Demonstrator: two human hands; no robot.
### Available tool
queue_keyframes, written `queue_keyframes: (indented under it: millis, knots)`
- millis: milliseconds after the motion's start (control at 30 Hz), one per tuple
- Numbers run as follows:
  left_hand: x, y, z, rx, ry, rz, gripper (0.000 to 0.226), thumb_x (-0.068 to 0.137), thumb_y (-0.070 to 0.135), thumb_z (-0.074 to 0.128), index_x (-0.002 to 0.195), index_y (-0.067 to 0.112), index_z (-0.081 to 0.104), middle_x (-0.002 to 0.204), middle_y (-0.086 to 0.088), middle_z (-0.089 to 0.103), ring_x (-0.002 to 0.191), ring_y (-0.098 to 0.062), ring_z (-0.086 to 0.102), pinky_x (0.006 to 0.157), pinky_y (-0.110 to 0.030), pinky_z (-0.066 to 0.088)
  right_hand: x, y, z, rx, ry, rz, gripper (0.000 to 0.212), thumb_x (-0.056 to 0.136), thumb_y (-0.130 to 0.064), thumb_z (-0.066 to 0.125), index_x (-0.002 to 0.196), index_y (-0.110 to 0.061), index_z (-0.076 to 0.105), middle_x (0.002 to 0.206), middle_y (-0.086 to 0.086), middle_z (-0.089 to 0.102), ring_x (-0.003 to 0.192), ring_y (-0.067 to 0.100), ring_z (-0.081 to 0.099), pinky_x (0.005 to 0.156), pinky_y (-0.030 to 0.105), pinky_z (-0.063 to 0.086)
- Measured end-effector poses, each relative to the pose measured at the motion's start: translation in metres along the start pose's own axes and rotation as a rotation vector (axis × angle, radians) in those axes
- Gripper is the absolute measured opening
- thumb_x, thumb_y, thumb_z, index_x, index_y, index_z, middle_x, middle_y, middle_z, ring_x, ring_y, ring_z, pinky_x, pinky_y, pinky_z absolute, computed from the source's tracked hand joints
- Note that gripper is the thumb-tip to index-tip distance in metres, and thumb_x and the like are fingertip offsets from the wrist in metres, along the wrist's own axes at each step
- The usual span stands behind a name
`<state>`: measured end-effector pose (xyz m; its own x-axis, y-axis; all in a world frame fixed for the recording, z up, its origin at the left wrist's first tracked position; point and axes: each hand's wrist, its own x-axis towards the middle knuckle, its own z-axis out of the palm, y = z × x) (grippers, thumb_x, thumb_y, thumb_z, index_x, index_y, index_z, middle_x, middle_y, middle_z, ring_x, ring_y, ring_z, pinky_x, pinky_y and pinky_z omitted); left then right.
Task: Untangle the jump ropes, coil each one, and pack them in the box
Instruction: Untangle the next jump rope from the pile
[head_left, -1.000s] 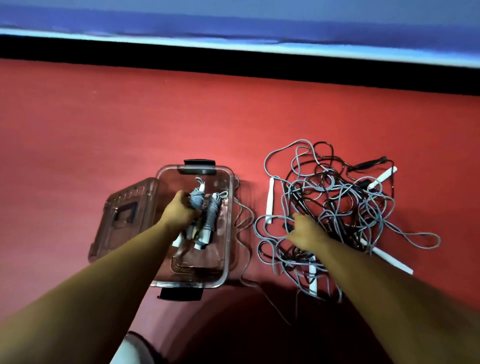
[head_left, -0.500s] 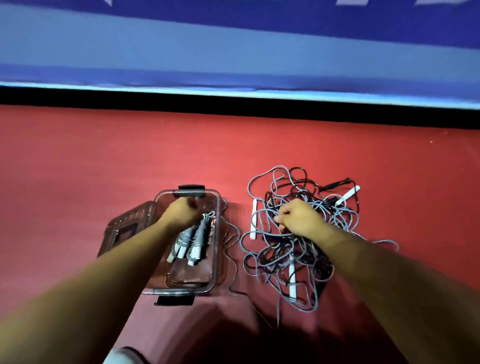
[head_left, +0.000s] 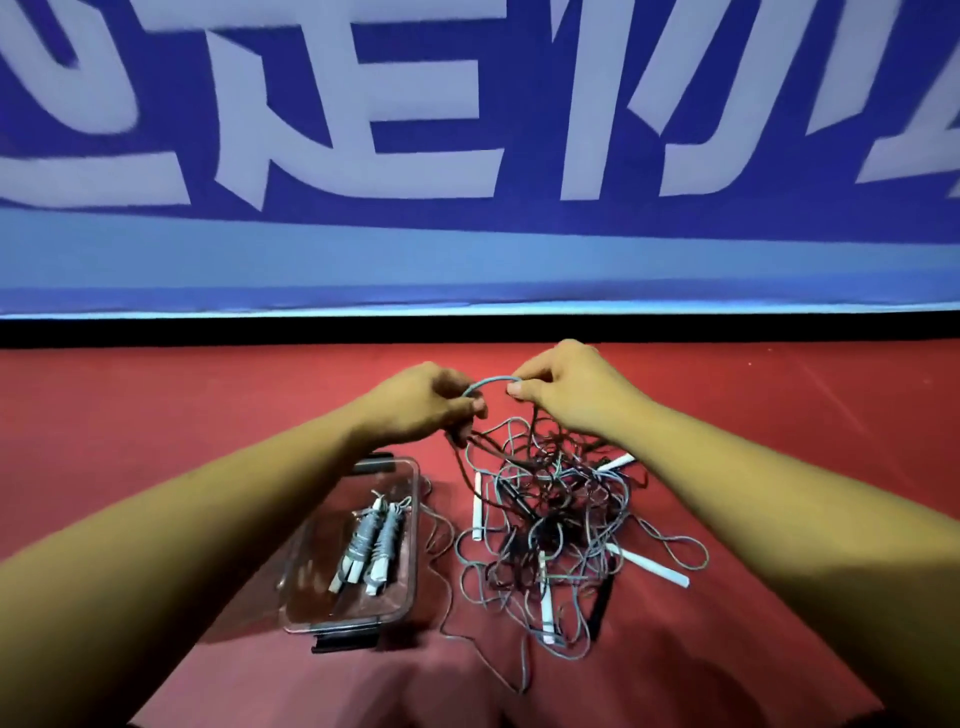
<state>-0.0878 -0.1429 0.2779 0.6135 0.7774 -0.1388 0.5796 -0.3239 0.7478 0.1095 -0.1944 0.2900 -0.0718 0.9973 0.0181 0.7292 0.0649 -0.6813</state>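
A tangle of grey and dark jump ropes (head_left: 550, 525) with white handles lies on the red floor. Above its far side, my left hand (head_left: 421, 408) and my right hand (head_left: 563, 392) are raised close together, each pinching one end of a short arc of grey rope (head_left: 488, 383). Strands hang from both hands down into the pile. Left of the pile stands a clear plastic box (head_left: 408, 525) with black latches. Inside it lie two coiled grey ropes (head_left: 371, 540) side by side, their white handles pointing toward me.
A blue banner (head_left: 467, 156) with large white characters runs along the wall behind, above a black baseboard. Loose rope strands trail between box and pile and toward me. A white handle (head_left: 654, 566) sticks out at the pile's right.
My left hand has left the box and risen to the rope. My right hand has lifted from the pile, pulling a strand up. The view has tilted upward toward the banner.
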Motion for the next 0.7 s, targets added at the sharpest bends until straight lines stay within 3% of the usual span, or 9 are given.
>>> queue_keyframes:
  millis: [133, 233, 300, 400, 467, 533, 600, 633, 700]
  knots:
    - [-0.026, 0.036, -0.011, -0.101, 0.134, 0.115, 0.019, 0.1, 0.017, 0.057, 0.092, 0.003, 0.067, 0.063, -0.001, 0.067, 0.061, -0.016, 0.066, 0.058, -0.017, 0.044, -0.018, -0.007, -0.009, 0.154, 0.115, -0.047, 0.019, 0.09, -0.024, 0.066, 0.072, -0.022, 0.07, 0.074, 0.007, 0.07, 0.07, 0.024, 0.063, 0.07, 0.034, 0.049]
    - [-0.037, 0.05, -0.011, -0.437, 0.182, 0.147, 0.022, 0.1, 0.014, 0.055, 0.092, -0.004, 0.063, 0.059, -0.001, 0.059, 0.051, -0.019, 0.057, 0.056, -0.023, 0.042, -0.034, -0.008, 0.0, 0.327, -0.088, -0.049, 0.008, 0.096, -0.016, 0.06, 0.092, -0.012, 0.066, 0.074, -0.005, 0.065, 0.062, 0.003, 0.06, 0.064, 0.024, 0.046]
    - [-0.037, 0.056, -0.011, -0.64, 0.187, 0.144, 0.022, 0.101, 0.015, 0.052, 0.089, 0.0, 0.062, 0.058, -0.001, 0.056, 0.047, -0.018, 0.049, 0.053, -0.023, 0.042, -0.04, -0.008, 0.012, 0.355, -0.214, -0.051, 0.018, 0.098, -0.018, 0.056, 0.111, -0.007, 0.062, 0.077, -0.009, 0.064, 0.059, -0.006, 0.058, 0.06, 0.014, 0.043]
    - [-0.032, 0.055, -0.02, -0.747, 0.254, 0.135, 0.024, 0.102, 0.016, 0.05, 0.087, 0.001, 0.061, 0.057, 0.0, 0.053, 0.047, -0.015, 0.042, 0.051, -0.021, 0.038, -0.036, -0.011, 0.02, 0.466, -0.301, -0.024, 0.033, 0.097, -0.04, 0.051, 0.115, -0.015, 0.063, 0.091, -0.001, 0.074, 0.089, 0.008, 0.07, 0.092, 0.029, 0.05]
    - [-0.03, 0.049, -0.026, -0.795, 0.318, 0.107, 0.024, 0.102, 0.017, 0.05, 0.088, 0.001, 0.061, 0.058, 0.001, 0.053, 0.048, -0.013, 0.041, 0.051, -0.02, 0.038, -0.032, -0.013, 0.018, 0.531, -0.32, -0.042, 0.032, 0.096, -0.043, 0.051, 0.101, -0.015, 0.065, 0.074, 0.002, 0.065, 0.079, 0.019, 0.067, 0.086, 0.033, 0.049]
    - [-0.029, 0.043, -0.03, -0.855, 0.395, 0.083, 0.023, 0.102, 0.02, 0.051, 0.091, 0.003, 0.061, 0.063, 0.0, 0.059, 0.049, -0.012, 0.046, 0.055, -0.021, 0.041, -0.028, -0.019, 0.018, 0.711, -0.273, -0.033, 0.027, 0.101, -0.028, 0.047, 0.088, -0.009, 0.061, 0.059, 0.001, 0.044, 0.06, 0.019, 0.054, 0.069, 0.03, 0.045]
    - [-0.023, 0.032, -0.033, -0.942, 0.402, 0.083, 0.027, 0.098, 0.036, 0.057, 0.102, 0.009, 0.061, 0.082, -0.001, 0.071, 0.065, -0.013, 0.064, 0.068, -0.026, 0.048, -0.026, -0.03, 0.015, 1.008, -0.198, 0.044, 0.029, 0.103, -0.018, 0.041, 0.08, -0.007, 0.054, 0.053, 0.0, 0.032, 0.049, 0.016, 0.038, 0.059, 0.028, 0.035]
    - [-0.022, 0.027, -0.034, -0.946, 0.316, 0.109, 0.043, 0.089, 0.048, 0.064, 0.113, 0.013, 0.059, 0.101, -0.001, 0.073, 0.084, -0.014, 0.07, 0.079, -0.03, 0.051, -0.024, -0.036, 0.013, 1.161, -0.177, 0.069, 0.029, 0.103, -0.018, 0.04, 0.078, -0.009, 0.051, 0.051, -0.002, 0.029, 0.047, 0.015, 0.033, 0.056, 0.028, 0.032]
    - [-0.019, 0.015, -0.029, -0.823, -0.001, 0.19, 0.083, 0.073, 0.059, 0.076, 0.137, 0.014, 0.049, 0.136, -0.002, 0.061, 0.123, -0.016, 0.059, 0.101, -0.034, 0.047, -0.018, -0.046, 0.007, 1.406, -0.165, 0.101, 0.028, 0.103, -0.021, 0.039, 0.078, -0.012, 0.048, 0.049, -0.004, 0.025, 0.045, 0.013, 0.028, 0.053, 0.027, 0.029]
